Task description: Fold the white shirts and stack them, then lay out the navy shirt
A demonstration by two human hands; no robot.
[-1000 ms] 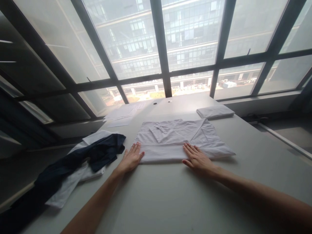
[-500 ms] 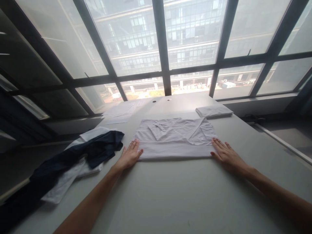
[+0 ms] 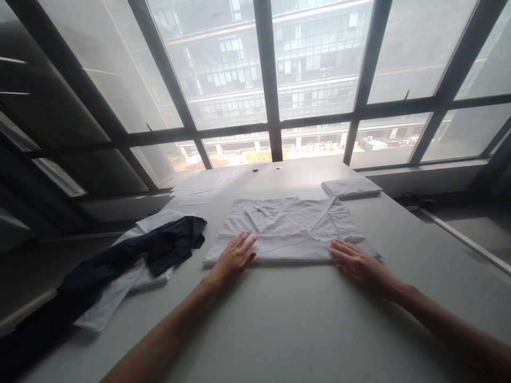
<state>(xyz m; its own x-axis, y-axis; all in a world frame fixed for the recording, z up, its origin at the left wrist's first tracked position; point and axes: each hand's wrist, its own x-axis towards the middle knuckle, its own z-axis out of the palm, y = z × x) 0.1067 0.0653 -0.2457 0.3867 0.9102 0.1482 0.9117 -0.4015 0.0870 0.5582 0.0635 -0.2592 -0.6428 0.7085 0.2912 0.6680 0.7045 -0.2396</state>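
Note:
A white shirt (image 3: 291,234), partly folded, lies flat on the pale table (image 3: 279,324), with a straight folded band along its near edge. My left hand (image 3: 235,258) rests on the left part of that band, fingers spread and pointing away from me. On the right part lies my right hand (image 3: 355,266), its fingers stretched out over the cloth. Neither hand grips the fabric. A collar or cuff shape and creases show in the shirt's upper half. Its near corners stick out beyond both hands.
Left of the shirt, a dark navy garment (image 3: 131,255) lies over white clothing (image 3: 115,306) and hangs past the table's left edge. A folded white cloth (image 3: 351,187) sits at the back right. Papers (image 3: 197,186) lie at the back left, before large windows (image 3: 311,69).
Both hands have moved inward from the shirt's side edges onto its near band. The shirt's near corners now spread wider to each side. The camera view has shifted slightly.

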